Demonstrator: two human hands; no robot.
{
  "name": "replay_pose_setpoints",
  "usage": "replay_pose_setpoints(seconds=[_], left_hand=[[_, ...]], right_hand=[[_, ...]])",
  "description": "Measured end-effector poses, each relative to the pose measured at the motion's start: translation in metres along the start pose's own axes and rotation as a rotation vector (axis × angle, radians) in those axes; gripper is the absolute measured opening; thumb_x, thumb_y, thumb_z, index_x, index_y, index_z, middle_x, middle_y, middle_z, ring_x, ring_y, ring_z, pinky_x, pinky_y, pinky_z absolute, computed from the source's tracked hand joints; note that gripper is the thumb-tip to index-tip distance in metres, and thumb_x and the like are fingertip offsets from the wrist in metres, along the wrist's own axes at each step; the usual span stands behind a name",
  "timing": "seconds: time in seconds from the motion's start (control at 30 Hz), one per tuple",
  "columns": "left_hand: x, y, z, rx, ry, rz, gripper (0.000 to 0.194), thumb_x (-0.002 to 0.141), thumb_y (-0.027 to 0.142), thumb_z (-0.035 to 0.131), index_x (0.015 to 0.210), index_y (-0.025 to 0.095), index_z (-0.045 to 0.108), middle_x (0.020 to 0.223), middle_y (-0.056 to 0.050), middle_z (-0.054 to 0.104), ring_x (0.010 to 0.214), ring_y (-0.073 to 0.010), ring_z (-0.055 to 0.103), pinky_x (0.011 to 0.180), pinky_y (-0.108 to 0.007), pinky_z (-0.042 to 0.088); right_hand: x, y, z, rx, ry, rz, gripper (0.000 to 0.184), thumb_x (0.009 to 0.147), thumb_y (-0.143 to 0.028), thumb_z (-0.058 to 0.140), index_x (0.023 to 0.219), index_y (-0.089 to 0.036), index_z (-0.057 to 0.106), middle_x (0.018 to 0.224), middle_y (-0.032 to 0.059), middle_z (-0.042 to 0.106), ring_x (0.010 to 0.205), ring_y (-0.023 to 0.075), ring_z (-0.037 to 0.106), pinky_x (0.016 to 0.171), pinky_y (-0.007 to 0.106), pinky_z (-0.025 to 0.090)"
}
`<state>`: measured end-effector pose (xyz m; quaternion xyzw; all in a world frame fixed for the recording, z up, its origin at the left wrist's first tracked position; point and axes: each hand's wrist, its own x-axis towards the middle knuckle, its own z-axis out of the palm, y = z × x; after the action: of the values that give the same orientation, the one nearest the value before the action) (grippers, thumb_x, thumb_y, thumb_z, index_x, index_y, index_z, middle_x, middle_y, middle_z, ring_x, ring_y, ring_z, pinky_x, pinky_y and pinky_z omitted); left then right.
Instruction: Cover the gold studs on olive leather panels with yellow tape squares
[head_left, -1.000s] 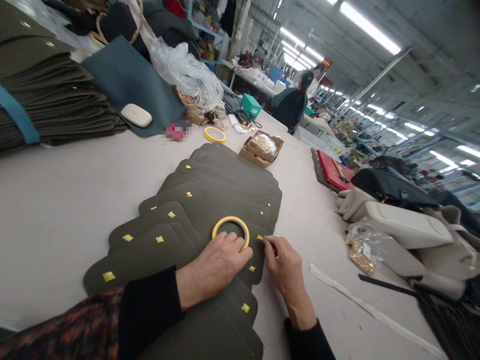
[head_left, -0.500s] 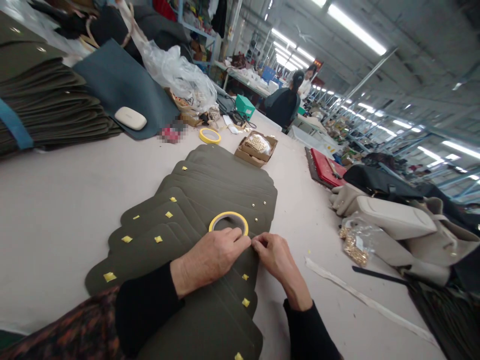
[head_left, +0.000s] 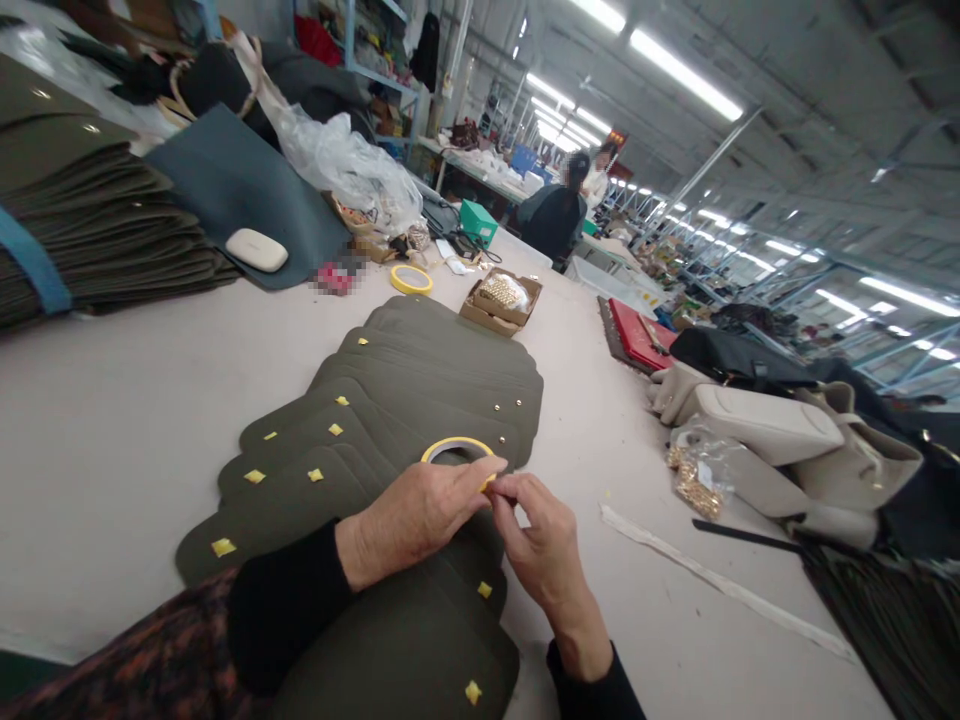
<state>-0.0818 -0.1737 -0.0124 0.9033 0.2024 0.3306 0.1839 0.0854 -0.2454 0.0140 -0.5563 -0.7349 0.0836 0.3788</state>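
My left hand (head_left: 420,515) is closed on a roll of yellow tape (head_left: 450,445), its ring standing up beyond my fingers. At the roll's near right side, the thumb and forefinger of my right hand (head_left: 538,530) pinch together at the tape; any torn end between them is too small to make out. Beneath both hands lie overlapping dark olive panels (head_left: 427,365), fanned out on the table. Small yellow tape pieces (head_left: 255,477) are stuck along their edges. Several small metal studs (head_left: 502,440) show on the upper panels near the right edge.
A second yellow tape roll (head_left: 411,279) and a cardboard box of gold chain (head_left: 501,302) stand beyond the panels. At left is a strapped olive stack (head_left: 82,220). Beige bags (head_left: 765,425), a white strip (head_left: 720,580) and dark pieces lie right. A co-worker (head_left: 555,215) sits farther back.
My fingertips have drawn together at the roll, the right hand shifting left to meet the left. My left fingers have straightened somewhat. The whole view has shifted slightly.
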Motion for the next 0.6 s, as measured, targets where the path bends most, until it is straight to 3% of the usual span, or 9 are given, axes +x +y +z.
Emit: replay_pose_setpoints(seconds=[0.2,0.37,0.47,0.6], left_hand=[[0.001,0.005,-0.006,-0.013,-0.123,-0.04,0.017,0.096,0.016,0.04,0.109,0.019,0.05,0.095,-0.003,0.065,0.088,-0.0156,0.064,0.076,-0.026,0.051],[0.006,0.008,-0.009,0.064,-0.137,-0.123,0.016,0.095,0.014,0.039,0.09,0.02,0.053,0.082,0.0,0.059,0.075,-0.0154,0.059,0.066,-0.025,0.045],[0.009,0.012,-0.008,0.15,-0.102,-0.097,0.017,0.093,0.012,0.039,0.086,0.019,0.054,0.078,-0.001,0.058,0.07,-0.0167,0.056,0.062,-0.027,0.043],[0.01,0.018,-0.007,0.176,-0.012,-0.005,0.019,0.094,0.015,0.037,0.085,0.019,0.053,0.077,-0.001,0.056,0.067,-0.0168,0.053,0.06,-0.028,0.042]], right_hand=[[-0.006,0.0,0.004,-0.167,0.078,-0.073,0.014,0.085,-0.009,0.05,0.082,-0.017,0.061,0.069,0.0012,0.061,0.06,0.0128,0.056,0.06,0.024,0.044],[-0.01,-0.005,0.011,-0.275,0.132,-0.055,0.016,0.085,-0.011,0.049,0.083,-0.016,0.064,0.067,0.0022,0.061,0.059,0.0135,0.056,0.059,0.025,0.044],[-0.006,-0.008,0.012,-0.145,0.164,0.13,0.015,0.083,-0.016,0.052,0.081,-0.017,0.066,0.068,0.0019,0.064,0.059,0.0133,0.058,0.059,0.025,0.046],[0.002,0.006,0.009,0.187,0.211,0.56,0.015,0.078,-0.029,0.06,0.073,-0.017,0.066,0.06,-0.0003,0.063,0.052,0.0126,0.056,0.051,0.024,0.048]])
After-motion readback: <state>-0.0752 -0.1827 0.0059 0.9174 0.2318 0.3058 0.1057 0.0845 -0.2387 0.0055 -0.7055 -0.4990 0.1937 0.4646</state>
